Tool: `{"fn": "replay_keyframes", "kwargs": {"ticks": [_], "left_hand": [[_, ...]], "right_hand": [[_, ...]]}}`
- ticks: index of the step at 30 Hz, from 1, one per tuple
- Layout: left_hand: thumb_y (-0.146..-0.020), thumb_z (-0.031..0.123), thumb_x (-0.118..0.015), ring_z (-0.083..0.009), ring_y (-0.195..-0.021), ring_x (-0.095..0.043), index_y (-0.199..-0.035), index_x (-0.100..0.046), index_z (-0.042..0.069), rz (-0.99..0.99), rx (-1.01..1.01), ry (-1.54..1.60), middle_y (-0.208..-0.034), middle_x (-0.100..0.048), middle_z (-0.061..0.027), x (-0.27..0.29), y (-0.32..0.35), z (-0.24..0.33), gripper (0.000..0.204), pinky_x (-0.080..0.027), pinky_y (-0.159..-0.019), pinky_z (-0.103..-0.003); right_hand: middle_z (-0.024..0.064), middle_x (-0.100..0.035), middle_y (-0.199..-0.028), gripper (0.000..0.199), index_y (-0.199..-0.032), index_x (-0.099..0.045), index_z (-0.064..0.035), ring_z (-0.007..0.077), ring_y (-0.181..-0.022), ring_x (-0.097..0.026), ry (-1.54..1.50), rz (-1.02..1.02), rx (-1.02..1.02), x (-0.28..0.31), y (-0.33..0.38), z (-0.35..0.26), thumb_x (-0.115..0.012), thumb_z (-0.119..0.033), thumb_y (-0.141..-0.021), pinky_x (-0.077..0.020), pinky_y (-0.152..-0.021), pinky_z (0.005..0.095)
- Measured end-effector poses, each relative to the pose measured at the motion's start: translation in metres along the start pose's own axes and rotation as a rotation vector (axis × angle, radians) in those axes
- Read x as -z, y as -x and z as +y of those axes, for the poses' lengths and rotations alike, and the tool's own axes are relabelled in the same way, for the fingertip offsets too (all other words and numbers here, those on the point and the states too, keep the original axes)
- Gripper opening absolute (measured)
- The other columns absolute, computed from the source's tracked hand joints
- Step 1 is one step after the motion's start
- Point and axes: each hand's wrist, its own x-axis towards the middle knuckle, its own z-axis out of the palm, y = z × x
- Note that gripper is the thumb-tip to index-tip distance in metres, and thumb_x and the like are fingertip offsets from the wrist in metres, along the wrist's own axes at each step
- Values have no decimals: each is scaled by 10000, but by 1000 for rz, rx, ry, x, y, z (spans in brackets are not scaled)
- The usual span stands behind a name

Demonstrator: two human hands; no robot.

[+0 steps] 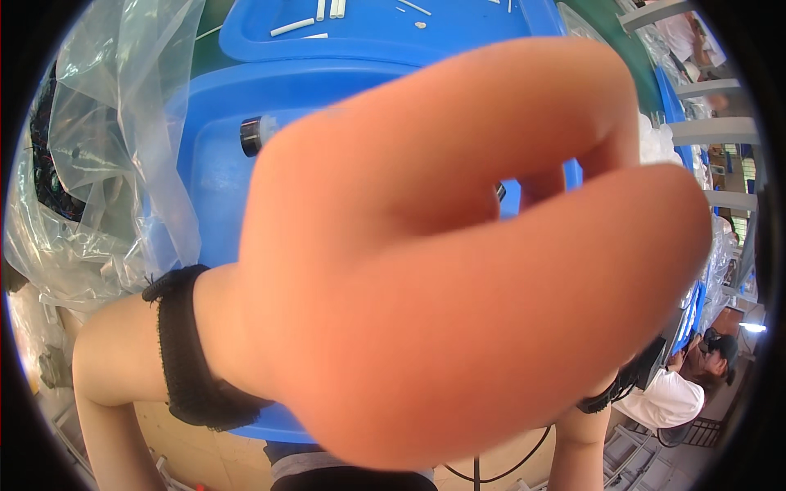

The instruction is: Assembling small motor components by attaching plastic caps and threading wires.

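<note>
My left hand (393, 278), very close and blurred, covers most of the head view. A black wristband (184, 352) circles its wrist. Its thumb and forefinger curl toward each other; the fingertips are hidden behind the thumb, so I cannot tell what, if anything, they hold. My right forearm (581, 446) rises at the lower right, while the right hand is hidden behind the left. Beyond the left hand lies a blue tray (205, 172) holding a black cylindrical part (250, 137) with a whitish end.
A second blue tray (254, 33) at the far side holds several short white tubes (292, 27). At the left stands a clear plastic bag (115, 114) beside a bundle of dark wires (53, 164). Another person (671, 393) in white sits at the right.
</note>
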Motion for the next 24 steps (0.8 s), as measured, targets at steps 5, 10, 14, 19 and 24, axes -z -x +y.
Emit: {"fn": "replay_keyframes", "kwargs": {"ticks": [5, 10, 14, 19, 24], "left_hand": [[-652, -61, -596, -129, -551, -488, -760, -555, -21, 10, -6, 19, -715, -533, -71, 0, -1, 1, 123, -397, -466, -213], [-655, -60, -595, -129, -551, -490, -761, -556, -22, -3, 2, 10, -716, -535, -71, -4, 0, 0, 119, -399, -466, -213], [-658, -59, -595, -129, -550, -492, -762, -557, -23, 4, 10, -42, -717, -536, -72, -3, 4, 4, 116, -400, -466, -213], [-662, -57, -595, -128, -549, -493, -762, -558, -24, 18, 6, -22, -718, -538, -72, -6, 4, 2, 112, -401, -466, -213], [-665, -56, -594, -128, -548, -495, -763, -559, -25, 13, 10, -30, -719, -540, -73, -3, 6, 4, 108, -403, -466, -213]], "right_hand": [[225, -555, -998, 495, -1023, -399, -28, 298, -887, -578, -261, -14, 109, -8, -3, 7, -617, 110, -601, -471, -800, 380], [240, -553, -990, 480, -1011, -399, -14, 303, -877, -581, -179, -81, 165, 6, -1, 24, -618, 106, -601, -473, -794, 382], [260, -553, -972, 465, -994, -400, 3, 304, -865, -586, 1, -244, 203, 6, -7, 8, -629, 98, -600, -467, -797, 388], [260, -558, -958, 460, -980, -404, 2, 309, -853, -589, -42, -189, 270, 9, -2, 24, -643, 91, -597, -461, -803, 397], [247, -562, -962, 455, -973, -412, -9, 312, -857, -588, 15, -110, 65, -2, 2, -2, -650, 84, -597, -457, -809, 396]]}}
